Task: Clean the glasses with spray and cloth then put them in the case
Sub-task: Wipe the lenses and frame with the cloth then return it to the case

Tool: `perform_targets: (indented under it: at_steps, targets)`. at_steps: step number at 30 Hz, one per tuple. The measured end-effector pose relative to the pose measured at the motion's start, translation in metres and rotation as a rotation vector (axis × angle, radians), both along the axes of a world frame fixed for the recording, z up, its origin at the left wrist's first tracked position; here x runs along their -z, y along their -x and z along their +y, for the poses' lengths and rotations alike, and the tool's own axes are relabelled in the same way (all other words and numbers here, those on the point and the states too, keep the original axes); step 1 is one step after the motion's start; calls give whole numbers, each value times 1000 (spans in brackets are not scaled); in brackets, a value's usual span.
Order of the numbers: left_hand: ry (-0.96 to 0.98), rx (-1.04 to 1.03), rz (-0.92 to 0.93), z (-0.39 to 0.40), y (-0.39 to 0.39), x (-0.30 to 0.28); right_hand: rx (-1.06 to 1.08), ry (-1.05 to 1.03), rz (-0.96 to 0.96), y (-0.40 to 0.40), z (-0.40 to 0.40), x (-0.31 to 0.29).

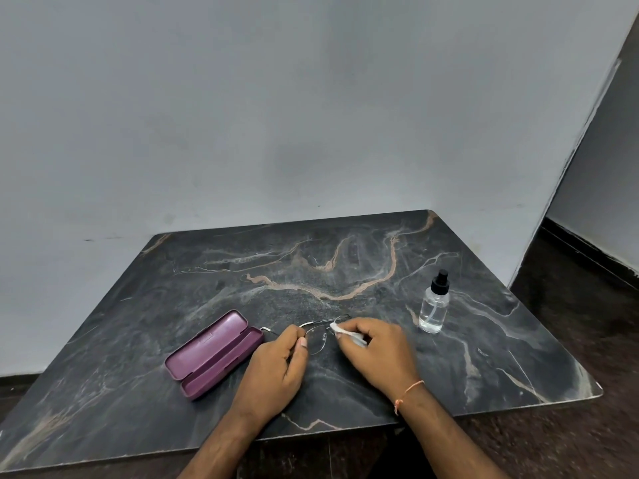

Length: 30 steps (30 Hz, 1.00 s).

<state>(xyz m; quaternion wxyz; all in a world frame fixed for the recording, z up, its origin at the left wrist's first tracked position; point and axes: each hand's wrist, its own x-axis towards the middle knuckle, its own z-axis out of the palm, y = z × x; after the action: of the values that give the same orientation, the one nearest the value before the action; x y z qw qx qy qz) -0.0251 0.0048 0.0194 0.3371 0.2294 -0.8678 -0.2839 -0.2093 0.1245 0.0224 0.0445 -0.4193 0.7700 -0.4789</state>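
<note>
Thin-framed glasses (316,335) are held just above the dark marble table (345,271), near its middle front. My left hand (276,368) pinches the frame's left side by thumb and fingers. My right hand (377,350) holds a small white cloth (345,331) pressed against the right lens. A purple glasses case (214,352) lies open on the table to the left of my hands, with nothing inside it. A clear spray bottle (435,305) with a black cap stands upright to the right.
A grey wall rises right behind the table's far edge. The table's right edge drops to a dark floor (570,333). A thin orange thread circles my right wrist.
</note>
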Motion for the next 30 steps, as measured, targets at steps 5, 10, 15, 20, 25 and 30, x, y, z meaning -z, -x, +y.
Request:
perform_targets:
  at_steps: [5,10,15,20,25,30]
  targets:
    - [-5,3,0,0,3,0,87,-15,-43,5,-2,-1]
    - [-20,11,13,2,1,-2,114,9,-50,9,-5,2]
    - [-22,12,11,2,0,-2,24,14,-8,2,-3,2]
    - [-27,15,11,1,2,0,162,-49,-89,9,-7,3]
    - [-14,-11,13,-3,3,4,67,-101,-51,3,-5,1]
    - [-18,0,13,-3,4,5,157,-128,-70,7,-9,1]
